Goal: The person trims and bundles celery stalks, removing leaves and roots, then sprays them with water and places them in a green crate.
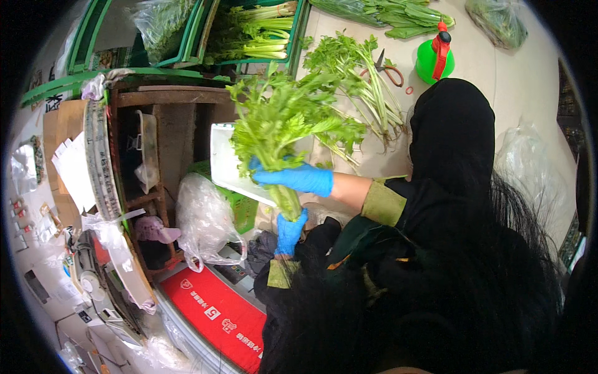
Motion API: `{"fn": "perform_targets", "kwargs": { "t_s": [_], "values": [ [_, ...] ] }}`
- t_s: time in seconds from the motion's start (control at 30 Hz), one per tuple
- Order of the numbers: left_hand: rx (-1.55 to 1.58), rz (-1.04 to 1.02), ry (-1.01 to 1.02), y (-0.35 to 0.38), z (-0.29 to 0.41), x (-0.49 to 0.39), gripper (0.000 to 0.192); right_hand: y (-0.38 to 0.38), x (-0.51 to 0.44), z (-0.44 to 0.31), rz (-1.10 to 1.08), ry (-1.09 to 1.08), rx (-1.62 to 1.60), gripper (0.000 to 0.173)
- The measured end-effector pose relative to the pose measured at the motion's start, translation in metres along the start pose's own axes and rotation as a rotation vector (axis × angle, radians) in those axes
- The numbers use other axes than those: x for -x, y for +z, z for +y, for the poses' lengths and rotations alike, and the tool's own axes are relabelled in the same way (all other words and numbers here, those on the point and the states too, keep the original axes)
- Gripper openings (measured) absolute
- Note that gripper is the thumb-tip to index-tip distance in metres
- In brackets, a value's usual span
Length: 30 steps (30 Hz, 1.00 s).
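Observation:
A leafy green celery bunch point(275, 126) is in both of my blue-gloved hands. My right hand point(296, 180) is closed around its stalks below the leaves. Lower down, my left hand point(290, 229) grips the base end. Behind the bunch is a white box or tray point(224, 154), partly hidden by leaves. Thin-stemmed celery with roots point(373, 103) lies loose on the tiled floor. Scissors with orange-red handles point(392, 75) lie beside those stems, near a small red rubber band point(409, 90).
A green spray bottle point(427, 63) stands on the floor at upper right. Green crates hold celery point(271, 37) and bagged greens point(163, 28). A wooden shelf unit point(173, 96), clear plastic bag point(203, 219), green basket point(243, 210) and red printed mat or lid point(215, 313) are left of me.

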<state>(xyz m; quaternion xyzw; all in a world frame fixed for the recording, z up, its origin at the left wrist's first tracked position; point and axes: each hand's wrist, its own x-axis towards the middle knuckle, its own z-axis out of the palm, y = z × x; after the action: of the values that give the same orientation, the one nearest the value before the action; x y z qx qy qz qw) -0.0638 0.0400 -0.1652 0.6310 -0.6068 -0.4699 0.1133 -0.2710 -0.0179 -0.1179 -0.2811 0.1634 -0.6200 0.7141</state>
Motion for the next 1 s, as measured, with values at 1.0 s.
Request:
{"fn": "perform_targets", "kwargs": {
  "t_s": [1.0],
  "values": [
    [0.908, 0.394, 0.211, -0.083, 0.064, -0.061, 0.012, -0.323, -0.006, 0.124, 0.603, 0.509, 1.522, 0.04]
  ]
}}
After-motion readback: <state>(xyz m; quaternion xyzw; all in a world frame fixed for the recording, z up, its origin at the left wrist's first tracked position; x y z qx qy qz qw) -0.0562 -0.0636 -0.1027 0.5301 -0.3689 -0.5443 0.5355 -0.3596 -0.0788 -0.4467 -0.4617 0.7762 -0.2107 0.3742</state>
